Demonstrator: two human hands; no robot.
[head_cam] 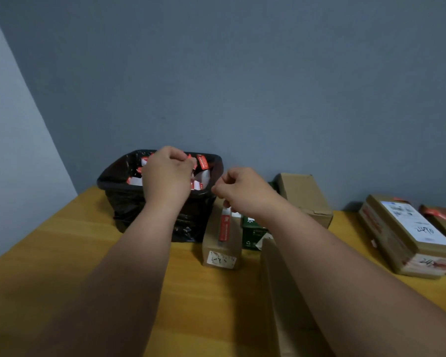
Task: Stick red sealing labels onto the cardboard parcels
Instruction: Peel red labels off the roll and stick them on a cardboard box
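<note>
My left hand (168, 173) is up over the bin (129, 181), fingers curled, pinching a scrap of red label (189, 156) at the tips; only a sliver of it shows past my knuckles. My right hand (238, 189) is curled too, over the small parcel (220, 238), and seems to pinch the white end of a strip there, but the fingertips are turned away from me so I can't tell for sure.

Handling, as I judge it: labels are thin paper w/ adhesive, near weightless, floppy, and they'll curl and stick to skin or themselves if I grab the sticky face. Best to hold by one end or edge, w/ thumb and forefinger, lay one end down first and smooth along. They'd tear easy if yanked. Parcels are stiff cardboard, light-looking, won't give much under a press, so I can rub a label down firmly.

The small parcel stands just beside the bin on the wooden table (62, 248) and has a red label (224, 228) running down its top face, plus a white sticker near its front edge. A green box (252, 230) sits touching it on the right, a plain box (304, 197) behind that. Off right lies a flat parcel (407, 233) w/ a white shipping slip and red tape.

Bin is lined w/ a black bag and holds a heap of white backing paper and red label bits, approx. up to the rim.
</note>
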